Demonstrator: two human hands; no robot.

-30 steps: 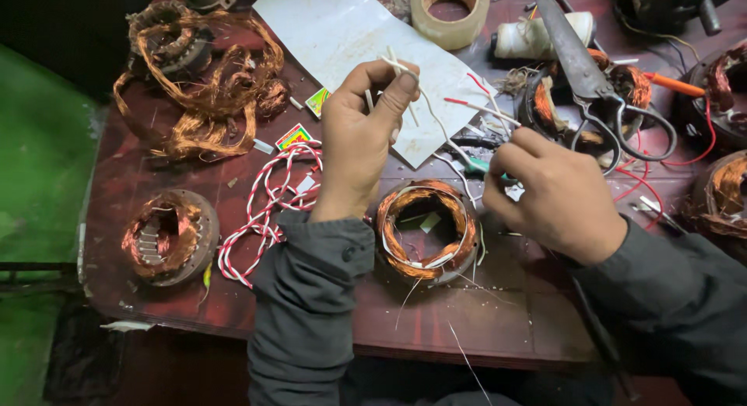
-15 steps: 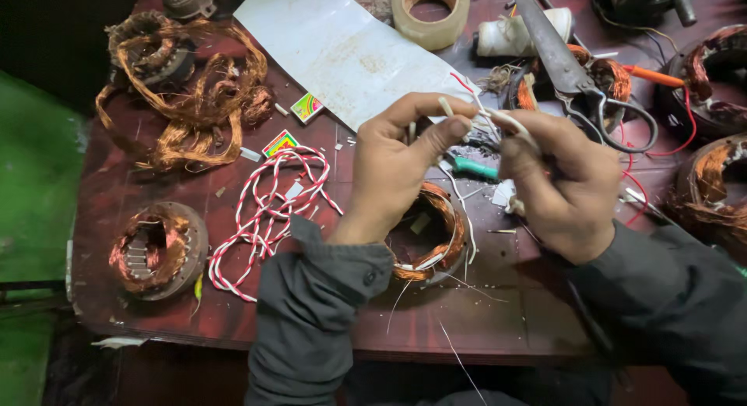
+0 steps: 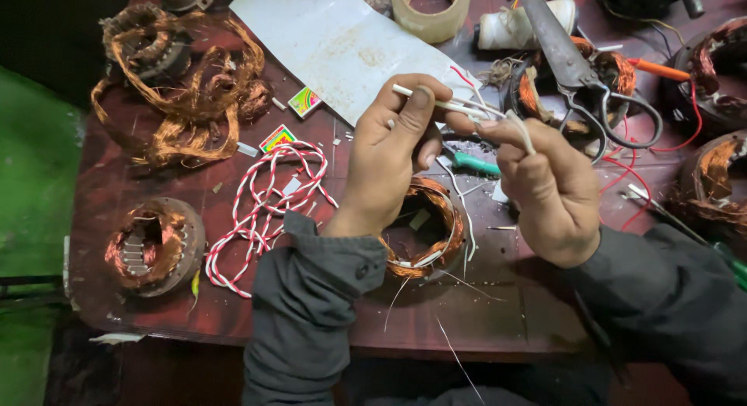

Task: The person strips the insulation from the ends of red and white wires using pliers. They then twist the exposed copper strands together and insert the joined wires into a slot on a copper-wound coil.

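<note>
My left hand (image 3: 389,153) pinches a thin white sleeve tube (image 3: 436,102) between thumb and fingers, above a copper-wound stator coil (image 3: 424,227) on the dark red table. My right hand (image 3: 545,188) grips the other end of the same white tube, with a thin wire lead running into it. Both hands meet just above the coil, from which several white leads trail down.
A red-and-white twisted wire bundle (image 3: 268,196) lies left of the coil. Another stator (image 3: 152,246) sits far left, tangled copper wire (image 3: 183,94) at the back left. White paper sheet (image 3: 342,44), tape roll (image 3: 432,9), large scissors (image 3: 576,71) and more stators (image 3: 716,180) crowd the back and right.
My hands came together and rose a little; both now pinch the white tube. The view has shifted slightly.
</note>
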